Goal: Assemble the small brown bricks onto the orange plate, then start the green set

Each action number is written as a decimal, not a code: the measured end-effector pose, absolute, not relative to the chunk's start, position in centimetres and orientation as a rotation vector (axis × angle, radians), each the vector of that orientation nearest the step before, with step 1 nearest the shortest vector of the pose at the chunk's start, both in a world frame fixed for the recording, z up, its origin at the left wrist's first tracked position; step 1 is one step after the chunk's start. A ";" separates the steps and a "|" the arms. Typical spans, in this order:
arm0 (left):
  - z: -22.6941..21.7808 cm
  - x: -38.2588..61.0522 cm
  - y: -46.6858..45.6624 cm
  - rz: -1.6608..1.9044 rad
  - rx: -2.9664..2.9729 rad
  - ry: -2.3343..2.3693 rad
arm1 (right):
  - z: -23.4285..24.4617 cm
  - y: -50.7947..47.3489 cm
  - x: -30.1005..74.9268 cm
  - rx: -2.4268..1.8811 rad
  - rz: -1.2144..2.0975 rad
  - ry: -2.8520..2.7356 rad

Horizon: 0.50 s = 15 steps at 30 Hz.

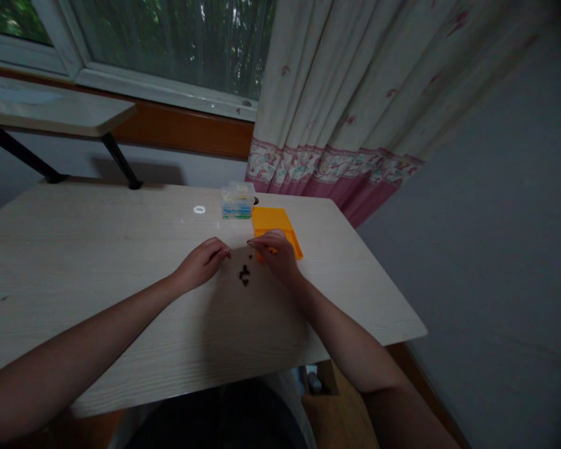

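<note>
Picking up such small pieces likely goes best with light fingertip pinches, one at a time, with the wrists resting so nothing scatters. The left hand (pixel 201 263) lies on the counter (pixel 98 262) with its fingers curled in narrow. The right hand (pixel 277 251), fingertips drawn together, touches the near edge of the orange tray (pixel 273 221). Whether either hand pinches anything is too small to tell. The dark beads (pixel 244 274) lie clustered between the hands. A clear box (pixel 237 199) stands just left of the tray's far end.
</note>
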<state>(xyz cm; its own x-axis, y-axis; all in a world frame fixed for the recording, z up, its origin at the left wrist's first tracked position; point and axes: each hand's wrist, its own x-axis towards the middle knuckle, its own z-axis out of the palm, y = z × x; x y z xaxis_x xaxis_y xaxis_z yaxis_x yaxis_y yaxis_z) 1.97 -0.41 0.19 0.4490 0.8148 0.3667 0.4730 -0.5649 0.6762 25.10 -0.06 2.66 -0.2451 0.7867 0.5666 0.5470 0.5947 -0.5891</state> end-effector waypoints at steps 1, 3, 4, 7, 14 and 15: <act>0.2 2.0 -0.4 0.937 2.219 1.079 | 2.7 0.1 25.3 -1.069 0.346 -1.898; 0.3 2.0 -0.4 0.932 2.217 1.076 | 2.6 0.5 25.9 -1.059 0.343 -1.851; 0.3 2.0 -0.4 0.932 2.216 1.072 | 2.6 0.7 26.2 -1.046 0.336 -1.833; 0.3 2.0 -0.4 0.929 2.213 1.065 | 2.5 1.4 27.2 -1.056 0.305 -1.766; 0.4 2.0 -0.4 0.916 2.218 1.069 | 2.5 2.3 28.9 -1.222 0.329 -1.650; 0.4 2.0 -0.4 0.919 2.219 1.065 | 2.5 2.4 29.0 -1.225 0.334 -1.641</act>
